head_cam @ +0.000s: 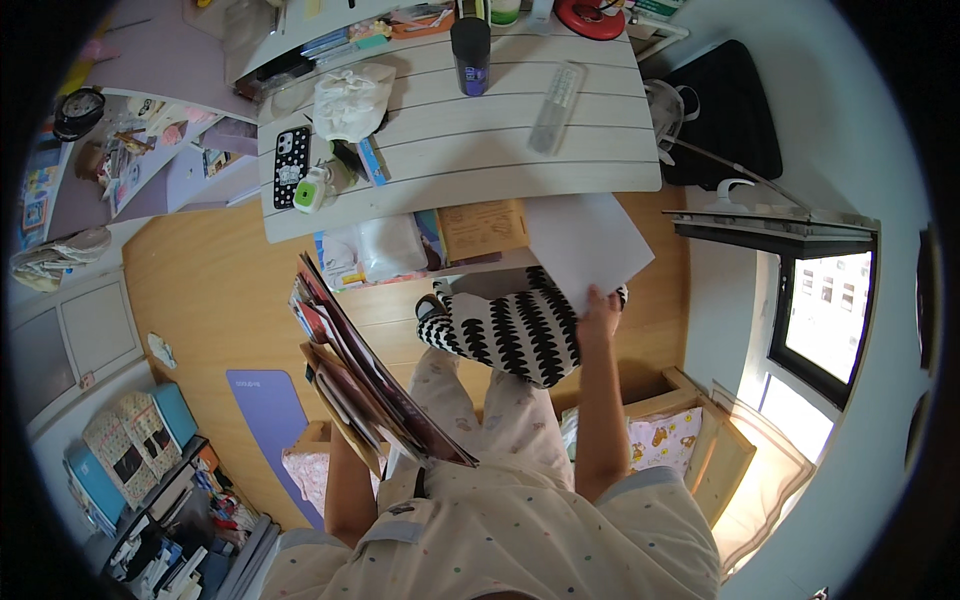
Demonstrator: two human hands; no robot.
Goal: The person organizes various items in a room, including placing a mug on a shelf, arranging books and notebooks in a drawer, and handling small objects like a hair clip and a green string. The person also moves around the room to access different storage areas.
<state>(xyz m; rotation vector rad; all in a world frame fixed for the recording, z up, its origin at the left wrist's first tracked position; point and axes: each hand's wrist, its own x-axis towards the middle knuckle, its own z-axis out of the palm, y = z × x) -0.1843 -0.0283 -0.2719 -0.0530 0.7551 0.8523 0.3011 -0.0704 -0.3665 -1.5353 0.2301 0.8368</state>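
My right hand (598, 313) pinches the near corner of a white sheet (589, 247), which slants over the right end of an open drawer under the desk. On my left side, a fanned stack of folders and papers (367, 375) stands on edge against my body. My left forearm runs beneath it, and my left hand is hidden behind the stack. In the drawer (420, 276) lie a brown kraft envelope or booklet (484, 231) and a clear plastic packet (391, 246). A black-and-white patterned cushion or cloth (502, 337) lies across my knees.
On the slatted white desk (450, 142) are a dark bottle (471, 56), a clear pencil case (556, 109), a white pouch (354, 101), a dotted phone (291, 166) and a green-and-white earphone case (309, 193). Shelves (150, 165) stand left, a window (825, 315) right.
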